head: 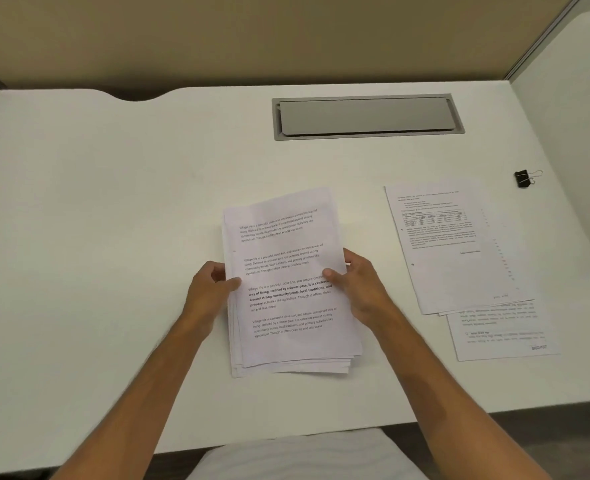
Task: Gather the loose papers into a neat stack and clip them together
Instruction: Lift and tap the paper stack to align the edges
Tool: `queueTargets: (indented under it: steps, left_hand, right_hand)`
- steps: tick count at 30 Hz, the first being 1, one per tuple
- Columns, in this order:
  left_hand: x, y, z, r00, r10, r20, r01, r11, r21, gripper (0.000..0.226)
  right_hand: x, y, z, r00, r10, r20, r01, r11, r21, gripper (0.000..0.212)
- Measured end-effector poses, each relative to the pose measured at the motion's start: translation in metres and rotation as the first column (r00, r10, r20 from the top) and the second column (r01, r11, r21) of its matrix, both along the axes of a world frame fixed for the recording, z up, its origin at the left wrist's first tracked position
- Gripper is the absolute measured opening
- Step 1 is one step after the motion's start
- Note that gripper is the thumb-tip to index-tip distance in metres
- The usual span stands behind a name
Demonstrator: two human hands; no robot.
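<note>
Hands, left hand (210,289) and right hand (359,285), pinch the paper stack (286,282) mid-frame; binder clip (525,178) sits far right on the tabletop (113,202).

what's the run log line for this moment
phase: gathering | left hand and right hand: holding paper stack sides | loose sheets: right, ungathered | binder clip: far right, unused

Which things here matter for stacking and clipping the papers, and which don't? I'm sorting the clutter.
Part of the job:
- white printed paper stack, held by left hand and right hand
- loose white printed sheets
- black metal binder clip

Just there:
- grey metal cable hatch
- white desk
</note>
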State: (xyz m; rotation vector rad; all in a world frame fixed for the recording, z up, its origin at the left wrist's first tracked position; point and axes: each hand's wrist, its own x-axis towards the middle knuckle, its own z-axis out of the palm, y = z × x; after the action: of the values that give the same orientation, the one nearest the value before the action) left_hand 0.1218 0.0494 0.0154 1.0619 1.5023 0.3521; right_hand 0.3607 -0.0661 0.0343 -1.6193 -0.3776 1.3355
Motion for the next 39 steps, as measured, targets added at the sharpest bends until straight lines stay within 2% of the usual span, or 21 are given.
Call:
queueTargets:
  steps: [3,7,10,15,19,25,31,35,39]
  left_hand:
    - [-0.001,0.007,0.013,0.99,-0.004,0.143,0.002,1.0,0.01,0.023]
    - [0.002,0.012,0.041,0.925,-0.055,0.376,0.037,0.998,0.057,0.045]
    - [0.009,0.015,0.062,0.9,-0.107,0.422,0.023,0.98,0.2,0.036]
    - [0.028,0.014,0.082,0.902,-0.097,0.42,-0.108,0.892,0.439,0.04]
    - [0.037,0.007,0.087,0.916,-0.096,0.39,-0.136,0.84,0.526,0.034]
    - [0.04,0.001,0.084,0.942,-0.061,0.331,-0.131,0.84,0.527,0.025]
    - [0.048,-0.002,0.086,0.96,-0.035,0.279,-0.131,0.821,0.556,0.026]
    - [0.047,-0.002,0.084,0.957,-0.015,0.291,-0.162,0.803,0.574,0.035]
    - [0.048,-0.003,0.069,0.977,-0.036,0.208,-0.089,0.821,0.564,0.01]
  right_hand:
    - [0.007,-0.002,0.014,1.0,0.01,-0.023,-0.006,0.99,0.139,0.039]
    - [0.018,0.002,0.031,1.0,0.018,0.026,-0.024,0.958,0.287,0.041]
    - [0.024,0.01,0.046,0.995,-0.002,0.102,-0.035,0.932,0.361,0.039]
    - [0.027,0.029,0.061,0.972,-0.055,0.227,-0.041,0.916,0.398,0.035]
    - [0.024,0.036,0.064,0.958,-0.057,0.282,-0.055,0.925,0.376,0.045]
    - [0.02,0.038,0.061,0.946,-0.043,0.322,-0.08,0.93,0.359,0.049]
    - [0.012,0.044,0.06,0.929,-0.064,0.364,-0.07,0.936,0.344,0.037]
    - [0.008,0.044,0.062,0.926,-0.102,0.365,-0.043,0.929,0.368,0.039]
    - [0.005,0.043,0.057,0.934,-0.102,0.343,-0.038,0.925,0.378,0.048]
